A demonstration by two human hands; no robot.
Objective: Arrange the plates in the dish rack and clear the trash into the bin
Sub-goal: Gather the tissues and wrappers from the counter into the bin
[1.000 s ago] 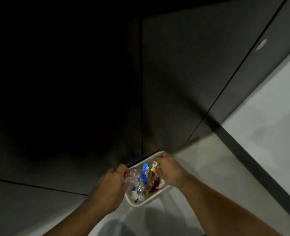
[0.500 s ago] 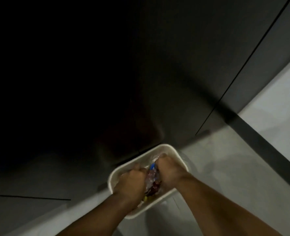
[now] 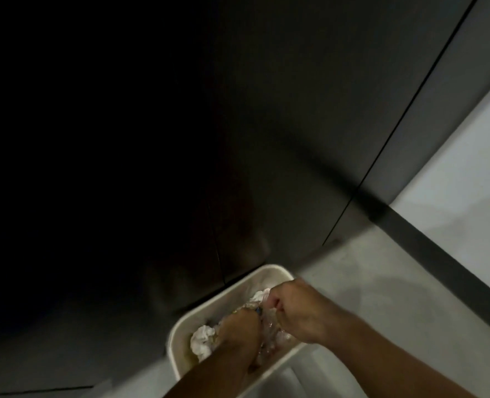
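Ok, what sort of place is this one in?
Probably a kitchen, though it is dim: dark cabinet doors meet a pale floor, and a white bin of trash stands by them.

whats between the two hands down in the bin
Crumpled clear plastic wrappers, with a small blue scrap, fill the gap between the left hand and right hand inside the bin, seen in the head view.

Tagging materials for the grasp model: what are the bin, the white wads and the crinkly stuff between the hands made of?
Bin: probably moulded plastic, off-white, matte; rounded corners, thin smooth rim. White wads: likely tissue or napkin paper; soft crumpled folds, no shine. Clear wrappers in the right hand's grip: thin plastic film; see-through, glinting. Dim and blurred, so tentative.
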